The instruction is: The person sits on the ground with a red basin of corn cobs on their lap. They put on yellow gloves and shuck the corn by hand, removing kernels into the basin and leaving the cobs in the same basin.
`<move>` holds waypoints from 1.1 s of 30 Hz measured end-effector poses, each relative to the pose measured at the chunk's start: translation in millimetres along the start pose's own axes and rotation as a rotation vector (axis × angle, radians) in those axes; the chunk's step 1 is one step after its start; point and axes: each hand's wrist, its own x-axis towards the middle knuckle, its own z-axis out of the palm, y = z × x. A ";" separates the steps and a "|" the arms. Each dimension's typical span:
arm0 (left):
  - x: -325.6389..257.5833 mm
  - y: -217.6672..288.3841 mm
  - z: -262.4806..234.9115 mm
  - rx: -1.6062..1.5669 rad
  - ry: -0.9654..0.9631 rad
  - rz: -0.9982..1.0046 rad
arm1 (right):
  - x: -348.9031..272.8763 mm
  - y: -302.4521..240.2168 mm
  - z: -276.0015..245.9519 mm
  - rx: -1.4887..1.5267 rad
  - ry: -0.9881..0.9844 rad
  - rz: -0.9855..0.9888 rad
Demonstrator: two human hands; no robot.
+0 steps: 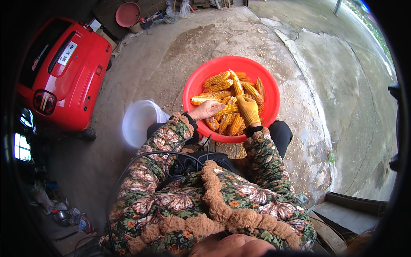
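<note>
Head view. Cracked concrete floor point(150, 81) beneath; red car point(79, 81) parked well off to the left of the left hand.

Bare left hand point(206, 110) closed on one end of a yellow ear of corn point(229, 109); right hand point(248, 110), in a yellow glove, closed on its other end. Ear held over the pile inside the red basin point(189, 92).

Progress (judged): unfinished. Held ear looks largely full of kernels; corn cobs point(218, 85) ahead of both hands mostly carry theirs, one with a pale bare strip. Loose kernels point(305, 165) lie right of the right hand.

Room: basin rim passes under both wrists; translucent bucket point(136, 124) left of the left hand, contents unclear; knees flank. Widest space: beyond the rim, rightward.
</note>
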 end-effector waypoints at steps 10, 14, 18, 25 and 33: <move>-0.5 1.6 14.6 -0.214 0.051 -0.106 | 3.1 9.2 4.2 0.149 -0.039 -0.002; 1.1 -0.9 15.5 -0.322 0.099 -0.115 | 9.0 14.2 2.1 -0.021 0.016 -0.054; 9.1 -9.6 13.1 -0.296 -0.103 -0.058 | 10.7 14.0 1.2 -0.069 0.003 -0.025; 10.1 -2.5 22.1 -0.207 -0.063 -0.015 | 11.2 20.8 4.1 -0.092 -0.016 -0.049; 8.8 -0.3 19.3 -0.255 -0.026 -0.175 | 4.8 16.7 6.5 -0.100 -0.042 -0.056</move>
